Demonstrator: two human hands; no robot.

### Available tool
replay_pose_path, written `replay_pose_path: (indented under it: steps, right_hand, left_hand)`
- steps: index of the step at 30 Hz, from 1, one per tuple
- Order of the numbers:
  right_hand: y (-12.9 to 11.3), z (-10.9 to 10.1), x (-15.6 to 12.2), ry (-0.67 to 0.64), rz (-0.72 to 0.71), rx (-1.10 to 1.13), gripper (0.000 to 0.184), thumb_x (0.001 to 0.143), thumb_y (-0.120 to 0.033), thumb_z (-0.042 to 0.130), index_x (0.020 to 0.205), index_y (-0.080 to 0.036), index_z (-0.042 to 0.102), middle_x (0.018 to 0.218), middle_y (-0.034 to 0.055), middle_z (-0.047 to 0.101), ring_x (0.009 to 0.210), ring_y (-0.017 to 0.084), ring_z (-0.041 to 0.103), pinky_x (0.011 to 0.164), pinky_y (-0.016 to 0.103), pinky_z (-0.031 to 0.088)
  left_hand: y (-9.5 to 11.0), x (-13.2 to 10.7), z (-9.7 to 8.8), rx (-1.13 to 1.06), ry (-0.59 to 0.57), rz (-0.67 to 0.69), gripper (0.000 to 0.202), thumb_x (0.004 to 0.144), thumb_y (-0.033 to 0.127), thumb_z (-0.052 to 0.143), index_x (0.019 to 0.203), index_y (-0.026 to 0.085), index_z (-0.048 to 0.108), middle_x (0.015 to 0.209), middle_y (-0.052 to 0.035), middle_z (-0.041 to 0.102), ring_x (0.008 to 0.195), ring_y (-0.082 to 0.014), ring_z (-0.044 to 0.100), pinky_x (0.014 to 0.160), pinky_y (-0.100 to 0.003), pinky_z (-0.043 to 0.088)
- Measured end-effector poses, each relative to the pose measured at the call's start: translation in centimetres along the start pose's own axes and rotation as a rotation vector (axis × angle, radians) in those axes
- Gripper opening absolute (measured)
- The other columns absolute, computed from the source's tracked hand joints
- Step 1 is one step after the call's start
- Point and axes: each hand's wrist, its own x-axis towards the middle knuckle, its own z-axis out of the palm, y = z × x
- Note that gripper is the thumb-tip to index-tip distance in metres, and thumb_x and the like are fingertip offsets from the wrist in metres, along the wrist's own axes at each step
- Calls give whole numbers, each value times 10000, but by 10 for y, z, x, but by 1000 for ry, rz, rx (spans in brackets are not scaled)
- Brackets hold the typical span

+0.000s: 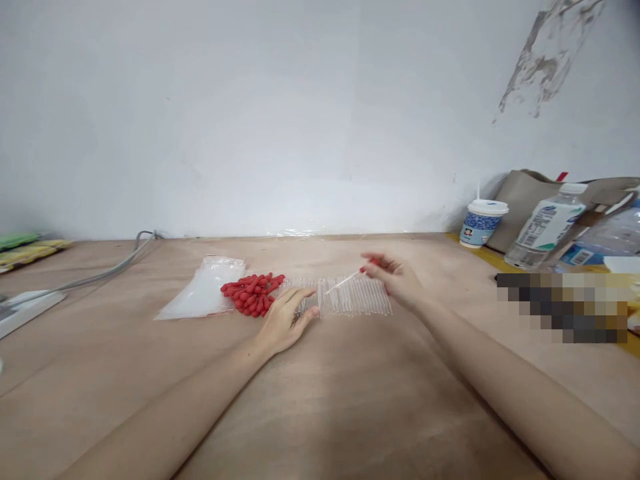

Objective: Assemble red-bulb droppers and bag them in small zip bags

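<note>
Bare hands at a row of clear tubes on a wooden bench against a white wall.

The white wall (300, 113), scuffed at upper right, backs the wooden table (320, 400); a clear bag (203, 290), a paper cup (481, 222) and bottles (547, 227) stand on it. The row of clear tubes (350, 297) lies mid-table beside the red caps (253, 293). The left hand (285, 320) rests flat and unclenched on the row; the right hand (395, 277) pinches one red-capped tube (347, 280). A blurred patch at right hides whatever is there.

Single head view, looking forward and down across table (320, 413) toward wall (250, 100); hands mid-distance.
</note>
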Motion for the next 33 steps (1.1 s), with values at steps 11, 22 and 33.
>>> replay_pose_path:
  steps: [11,22,33]
  right_hand:
    - [31,-89,25,378,236,-543,243,734,-336,543,860,-149,633,673,33,612,544,107,528,516,221,409]
    - [59,-75,21,309,256,-830,375,686,-390,595,948,-127,650,682,65,621,656,186,579,584,264,397]
    - [32,-76,14,-171,235,-700,234,695,-396,571,650,-167,569,549,11,612,501,100,510,470,196,346]
  left_hand:
    - [-2,-3,3,-7,-63,20,197,824,242,499,992,184,584,963,-71,585,893,-193,535,794,-337,441]
    - [-2,-2,4,4,-81,31,166,827,236,489,937,186,603,947,-69,585,877,-193,535,783,-340,436]
    - [-2,-2,3,54,-60,37,146,816,227,501,906,191,610,925,-55,594,861,-191,532,809,-365,410]
